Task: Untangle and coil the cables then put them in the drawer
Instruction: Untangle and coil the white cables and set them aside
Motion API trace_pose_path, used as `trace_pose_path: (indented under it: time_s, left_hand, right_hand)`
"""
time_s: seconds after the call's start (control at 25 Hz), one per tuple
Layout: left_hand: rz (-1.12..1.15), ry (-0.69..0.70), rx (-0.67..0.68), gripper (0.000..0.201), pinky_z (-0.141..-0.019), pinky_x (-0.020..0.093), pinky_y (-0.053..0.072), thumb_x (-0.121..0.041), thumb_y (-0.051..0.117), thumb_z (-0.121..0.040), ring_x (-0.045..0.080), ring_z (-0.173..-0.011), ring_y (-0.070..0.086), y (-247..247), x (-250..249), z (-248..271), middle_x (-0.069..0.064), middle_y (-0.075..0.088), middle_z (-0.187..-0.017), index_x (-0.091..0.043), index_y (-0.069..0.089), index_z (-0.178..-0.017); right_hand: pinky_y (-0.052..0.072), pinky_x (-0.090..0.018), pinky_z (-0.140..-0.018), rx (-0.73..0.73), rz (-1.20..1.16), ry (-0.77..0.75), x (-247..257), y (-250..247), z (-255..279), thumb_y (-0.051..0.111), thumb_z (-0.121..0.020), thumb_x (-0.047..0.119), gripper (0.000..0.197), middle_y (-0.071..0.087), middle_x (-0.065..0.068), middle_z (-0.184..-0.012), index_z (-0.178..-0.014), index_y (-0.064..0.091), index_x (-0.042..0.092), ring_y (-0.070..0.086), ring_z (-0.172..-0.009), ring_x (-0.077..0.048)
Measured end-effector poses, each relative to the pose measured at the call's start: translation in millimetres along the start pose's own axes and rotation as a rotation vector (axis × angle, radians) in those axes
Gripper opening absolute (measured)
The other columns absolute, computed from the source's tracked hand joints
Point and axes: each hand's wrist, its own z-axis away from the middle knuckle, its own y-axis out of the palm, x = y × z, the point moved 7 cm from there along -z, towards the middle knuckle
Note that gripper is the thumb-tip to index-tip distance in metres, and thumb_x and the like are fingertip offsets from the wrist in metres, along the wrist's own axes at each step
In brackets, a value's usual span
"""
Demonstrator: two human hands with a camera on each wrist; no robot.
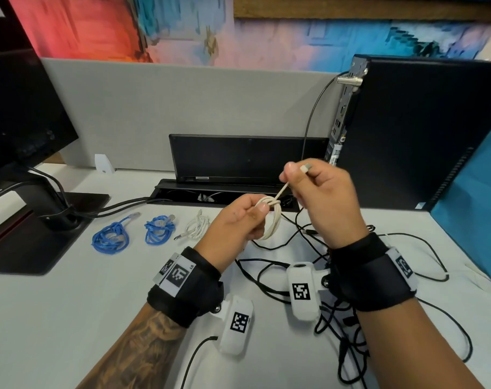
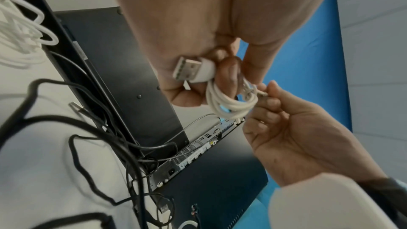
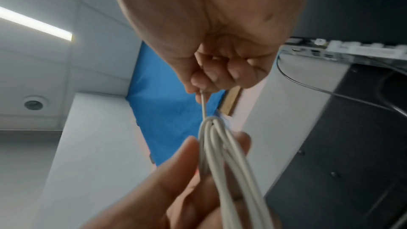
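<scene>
On the bench (image 1: 70, 318), three coils (image 1: 154, 230) are lying done; your left hand (image 1: 233, 220) is gripping the cream coil (image 1: 272, 220), right hand (image 1: 320, 197) cinching its tail; black cables (image 1: 336, 318) are waiting.

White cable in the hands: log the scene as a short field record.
held item: white cable, coiled, tail wrapped round the bundle
left hand: grips the coil
right hand: pinches the tail end, pulled taut
coils on desk: two blue cables, one white cable coil
still loose: black cables tangled on desk
drawer: not in view
</scene>
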Motion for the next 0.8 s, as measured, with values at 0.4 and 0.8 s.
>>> trace_pose_path:
  time_s: [0.4, 0.8]
  left_hand:
    - [0.336, 0.002, -0.093, 0.026, -0.060, 0.021, 0.038, -0.015, 0.048, -0.101, 0.011, -0.058, 0.041, -18.9, 4.1, -4.9, -0.001, 0.044, -0.065, -0.002, 0.064, -0.117]
    - [0.006, 0.020, -0.217, 0.022, -0.077, 0.041, 0.060, -0.012, 0.057, -0.098, 0.026, -0.091, 0.072, -29.9, 0.3, 1.5, 0.008, 0.075, -0.099, -0.015, 0.072, -0.114]
  right_hand:
    - [0.056, -0.024, -0.078, 0.253, -0.035, 0.013, -18.2, 14.7, 2.6, 0.065, -0.096, 0.009, 0.012, 0.073, 0.000, -0.094, -0.101, 0.074, 0.014, 0.069, -0.086, -0.010]
    - [0.059, -0.046, -0.090, 0.406, -0.297, 0.271, -30.1, 57.8, 21.6, 0.078, -0.086, 0.013, 0.039, 0.075, -0.011, -0.099, -0.118, 0.055, 0.017, 0.073, -0.093, -0.028]
